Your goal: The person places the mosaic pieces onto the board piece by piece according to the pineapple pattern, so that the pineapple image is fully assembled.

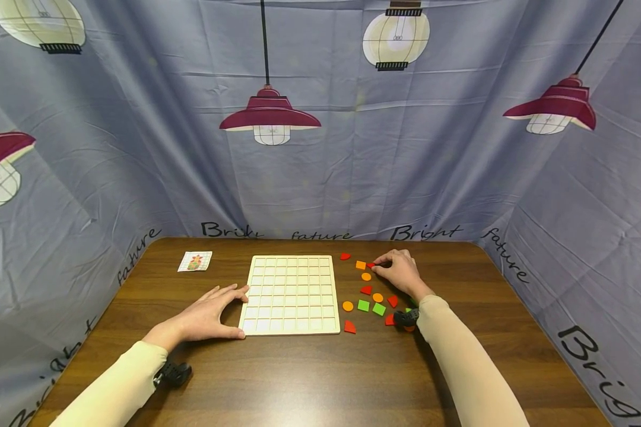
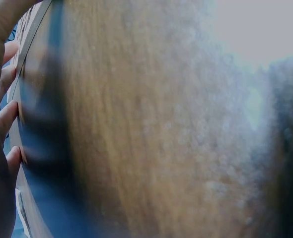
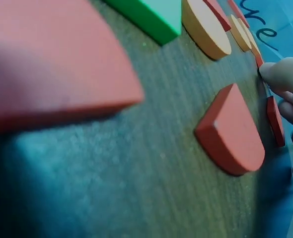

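The desk (image 1: 310,379) is dark brown wood with a visible grain and a soft, slightly glossy finish. The grid board (image 1: 290,295) looks like pale, matt, unpainted wood. The small coloured pieces (image 1: 363,305) are smooth and matt, and the backdrop (image 1: 320,178) is printed cloth with creases.

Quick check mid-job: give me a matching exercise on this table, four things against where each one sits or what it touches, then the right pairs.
Things:
1. left hand
2. right hand
3. pattern card
4. green squares

Places:
A. far left of the table, apart from the board
B. fingertips on a small red piece right of the board
C. among the loose pieces right of the board
D. on the left edge of the grid board

Pairs: 1-D, 2-B, 3-A, 4-C
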A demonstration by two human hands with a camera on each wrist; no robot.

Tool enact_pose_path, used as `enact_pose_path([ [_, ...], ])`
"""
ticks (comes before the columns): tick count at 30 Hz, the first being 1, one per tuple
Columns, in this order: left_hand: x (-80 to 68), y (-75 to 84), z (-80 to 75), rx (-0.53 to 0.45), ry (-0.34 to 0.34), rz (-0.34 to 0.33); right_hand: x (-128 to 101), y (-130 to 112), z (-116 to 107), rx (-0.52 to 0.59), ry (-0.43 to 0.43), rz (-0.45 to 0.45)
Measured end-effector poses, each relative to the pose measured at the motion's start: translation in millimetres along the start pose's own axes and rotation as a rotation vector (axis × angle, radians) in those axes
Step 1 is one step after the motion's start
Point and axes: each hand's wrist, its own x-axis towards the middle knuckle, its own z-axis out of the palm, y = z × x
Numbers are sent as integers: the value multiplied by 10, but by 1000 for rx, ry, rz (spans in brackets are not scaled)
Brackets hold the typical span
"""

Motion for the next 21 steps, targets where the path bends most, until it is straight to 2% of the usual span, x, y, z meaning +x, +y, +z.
enact_pose_path([
  [5, -2, 17, -14, -10, 0, 0, 30, -55, -19, 17, 17, -5],
  [10, -4, 19, -26, -13, 0, -1, 114, -310, 21, 58, 14, -70],
  [21, 3, 5, 0, -14, -7, -15, 273, -1010, 444, 79, -100, -201],
])
